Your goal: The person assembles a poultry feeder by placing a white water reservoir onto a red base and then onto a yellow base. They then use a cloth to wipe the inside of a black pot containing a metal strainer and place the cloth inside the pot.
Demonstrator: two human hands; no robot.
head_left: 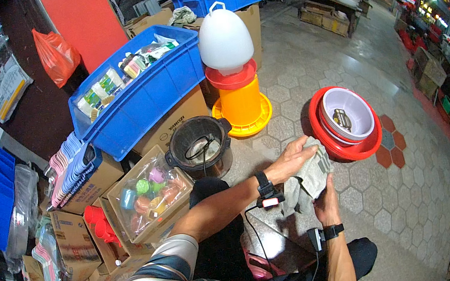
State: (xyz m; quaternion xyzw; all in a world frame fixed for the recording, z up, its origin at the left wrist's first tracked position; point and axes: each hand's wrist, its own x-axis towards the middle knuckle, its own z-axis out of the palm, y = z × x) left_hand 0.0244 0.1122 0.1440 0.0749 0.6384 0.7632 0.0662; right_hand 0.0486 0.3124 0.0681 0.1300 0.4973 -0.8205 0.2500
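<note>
A crumpled light grey cloth [313, 177] is held between my two hands, in front of my knees. My left hand [295, 158] pinches its upper edge, fingers closed. My right hand [327, 202] grips the lower right side, its fingers partly hidden by the fabric. Loose folds droop on the left. Just beyond the cloth stands a wide red basin [374, 145] on the floor. Nested in it are smaller bowls, topped by a pale lilac-white bowl [358, 103] with a small dark and yellowish item [341, 118] inside.
A black pot [222, 161] with a cord inside stands left of my hands. Behind it rises a yellow, red and white poultry feeder [242, 100]. A blue crate [144, 97] of packaged goods and a box of colourful items in clear plastic [151, 191] crowd the left.
</note>
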